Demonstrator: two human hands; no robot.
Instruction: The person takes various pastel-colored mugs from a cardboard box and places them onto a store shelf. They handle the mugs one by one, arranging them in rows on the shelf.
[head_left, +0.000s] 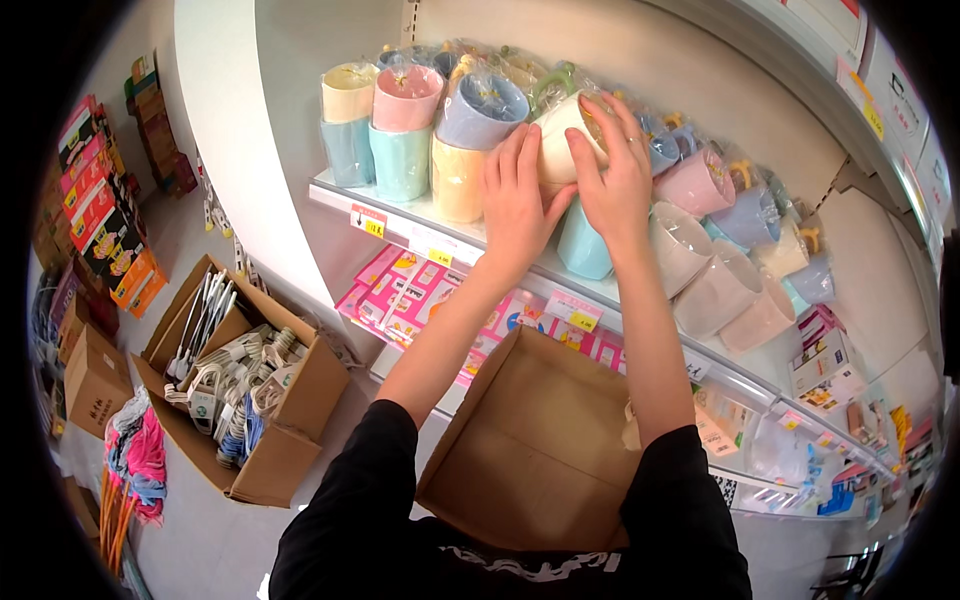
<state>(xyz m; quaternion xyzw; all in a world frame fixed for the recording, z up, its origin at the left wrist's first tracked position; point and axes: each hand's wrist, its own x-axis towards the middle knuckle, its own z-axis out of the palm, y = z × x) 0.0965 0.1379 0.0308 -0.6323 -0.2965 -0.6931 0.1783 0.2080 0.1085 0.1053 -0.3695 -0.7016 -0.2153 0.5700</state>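
A cream mug (559, 144) in clear plastic wrap is tilted between my two hands, above a turquoise cup (585, 244) on the shelf. My left hand (519, 196) grips its left side and lower edge. Across its right side and rim lie the fingers of my right hand (616, 161). To the left, a wrapped blue mug (486, 111) is stacked on a yellow cup (457, 184). Pink (405, 97) and pale yellow mugs (349, 91) top neighbouring stacks. Right of my right wrist, white cups (679, 244) lean over on their sides.
The shelf's front edge (480, 251) carries price tags. Below it sit pink patterned packages (390, 296). An open cardboard box (536, 442) is beneath my forearms. On the floor at left stand a carton (300, 457) of corded goods and mop-like items (139, 450).
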